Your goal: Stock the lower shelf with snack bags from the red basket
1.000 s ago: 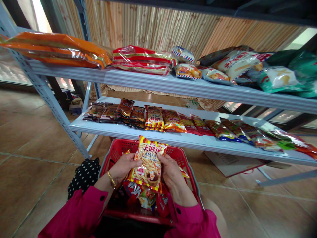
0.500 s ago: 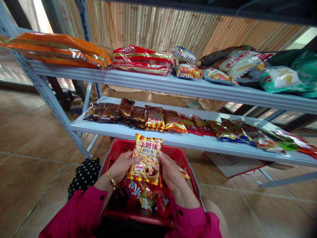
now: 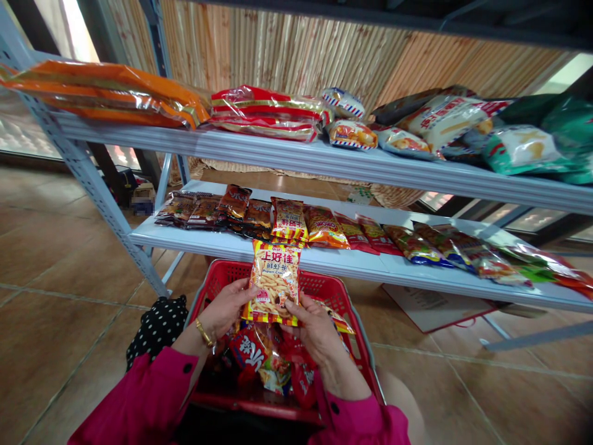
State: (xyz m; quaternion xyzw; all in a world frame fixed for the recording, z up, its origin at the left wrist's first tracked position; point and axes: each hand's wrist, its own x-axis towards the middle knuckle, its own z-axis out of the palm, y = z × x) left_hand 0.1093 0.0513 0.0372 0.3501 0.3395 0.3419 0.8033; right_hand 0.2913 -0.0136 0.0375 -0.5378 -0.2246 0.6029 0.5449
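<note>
Between both hands I hold a yellow and red bag of prawn crackers (image 3: 274, 281), front facing up, above a red shopping basket (image 3: 217, 284). My left hand (image 3: 229, 309) grips its left edge, thumb on the front. My right hand (image 3: 316, 324) pinches the lower right corner. Under the bag, several snack packets (image 3: 252, 349), mostly red, lie in the basket. Just beyond, a similar yellow and red bag (image 3: 290, 219) lies on the lower shelf (image 3: 217, 244). An orange and yellow packet (image 3: 325, 227) lies right beside it.
Dark brown packets (image 3: 204, 210) fill the lower shelf's left; red packets (image 3: 375, 235) and other bags continue rightward. Bigger bags, orange (image 3: 111, 93) and red (image 3: 269, 114), rest on the upper shelf. A blue-grey metal post (image 3: 92, 167) stands left. Black polka-dot cloth (image 3: 157, 327) is beside the basket.
The prawn cracker bag has moved up and slightly left, toward the lower shelf's edge. My right thumb now lies over the bag's lower right front.
</note>
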